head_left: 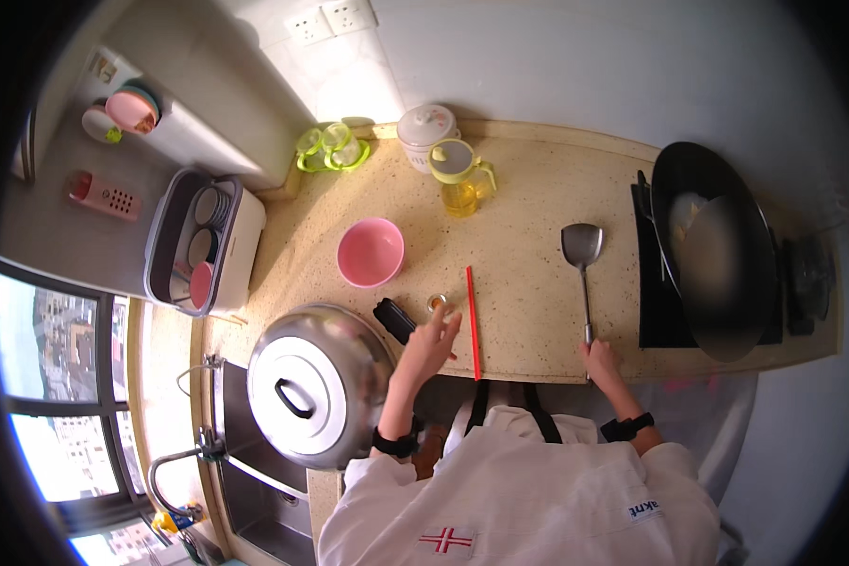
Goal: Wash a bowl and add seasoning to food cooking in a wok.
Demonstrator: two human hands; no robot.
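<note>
My right hand [600, 362] grips the lower handle of a metal wok spatula [582, 244], which lies along the counter with its blade pointing away from me. My left hand [428, 345] hovers at the front of the counter with fingers spread. Its fingertips are close to a small round container [436, 303] with something orange-brown in it; I cannot tell if they touch. A black object [395, 320] lies just left of that hand. To its right are red chopsticks [473, 322], running from the front edge inward. A pink bowl [371, 252] stands farther back.
A large domed metal lid [332, 417] covers the counter's left front beside the sink [255, 506]. Behind stand an oil jug [460, 187], a lidded white pot [426, 131] and green-trimmed jars [339, 147]. At right a black wok [704, 166] holds pale food, partly behind a blurred oval.
</note>
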